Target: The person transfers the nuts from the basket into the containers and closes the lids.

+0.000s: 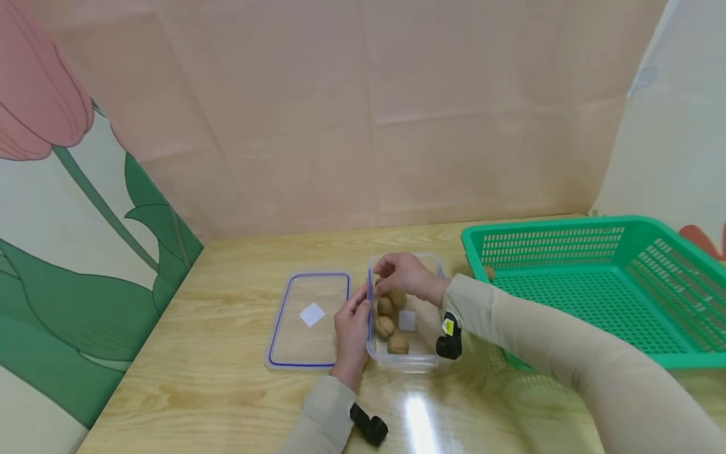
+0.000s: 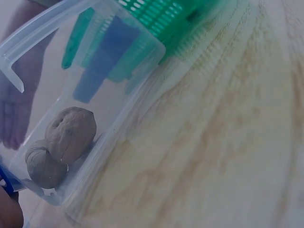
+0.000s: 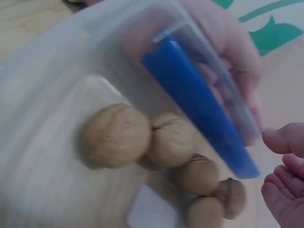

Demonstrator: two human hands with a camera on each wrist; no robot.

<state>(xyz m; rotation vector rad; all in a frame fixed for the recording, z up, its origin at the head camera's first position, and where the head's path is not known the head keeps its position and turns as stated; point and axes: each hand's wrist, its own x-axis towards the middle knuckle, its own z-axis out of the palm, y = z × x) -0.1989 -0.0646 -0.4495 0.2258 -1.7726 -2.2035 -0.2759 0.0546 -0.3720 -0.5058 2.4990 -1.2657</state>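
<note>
A clear plastic container (image 1: pixel 416 360) with blue latch flaps stands on the table, several walnuts (image 1: pixel 398 343) lying on its floor, mostly along the left side. My left hand (image 1: pixel 353 325) holds the container's left wall near the blue latch (image 3: pixel 199 104), thumb and fingers at the edge. Over the container's far left part is my right hand (image 1: pixel 408 275), fingers loosely bent. In the right wrist view its thumb and fingers (image 3: pixel 280 192) stand apart with nothing between them. Two walnuts (image 2: pixel 71 135) show through the wall in the left wrist view.
To the left lies a clear lid (image 1: pixel 295 340) with a blue seal and a white square label (image 1: pixel 312 314). A large green basket (image 1: pixel 595 309) stands at the right, and a walnut (image 1: pixel 489 273) shows at its left side. Fabric walls (image 1: pixel 340 126) rise behind the wooden table (image 1: pixel 198 353).
</note>
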